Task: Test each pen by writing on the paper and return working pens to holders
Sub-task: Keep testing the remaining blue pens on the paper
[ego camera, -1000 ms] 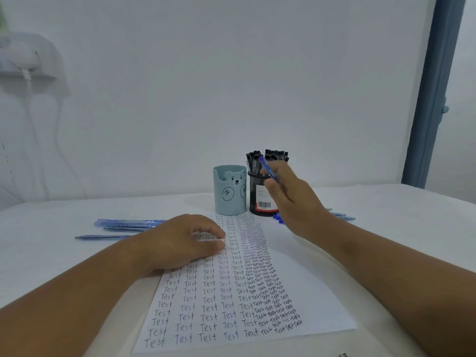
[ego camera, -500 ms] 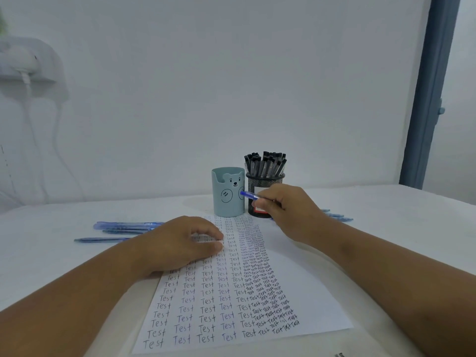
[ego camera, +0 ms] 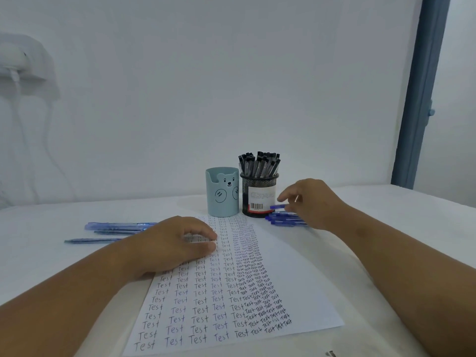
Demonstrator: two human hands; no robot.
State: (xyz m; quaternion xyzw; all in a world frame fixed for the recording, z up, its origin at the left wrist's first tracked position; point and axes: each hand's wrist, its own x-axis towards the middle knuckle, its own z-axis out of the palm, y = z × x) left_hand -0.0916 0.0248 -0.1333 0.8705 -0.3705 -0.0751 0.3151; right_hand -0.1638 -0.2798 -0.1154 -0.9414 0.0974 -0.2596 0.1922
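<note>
A: What is seen nearest?

B: A paper [ego camera: 291, 300] is laid on the table [ego camera: 412, 215], covered with columns of the word "Test". Its upper left part is pressed down by the left hand [ego camera: 170, 246], whose fingers are loosely curled with the tips on the sheet; nothing is gripped.

A: And beyond that?

B: The right hand [ego camera: 313, 202] is held just right of the paper's far corner. A blue pen [ego camera: 277, 206] is pinched at its fingertips, the other fingers being spread loosely. A pile [ego camera: 283, 219] of blue pens is seen just beneath it. More blue pens [ego camera: 116, 226] are laid out to the left.

A: Farthest?

B: A bear cup [ego camera: 222, 195], apparently empty, is set beside a mesh holder [ego camera: 258, 194] packed with black pens [ego camera: 258, 163].
</note>
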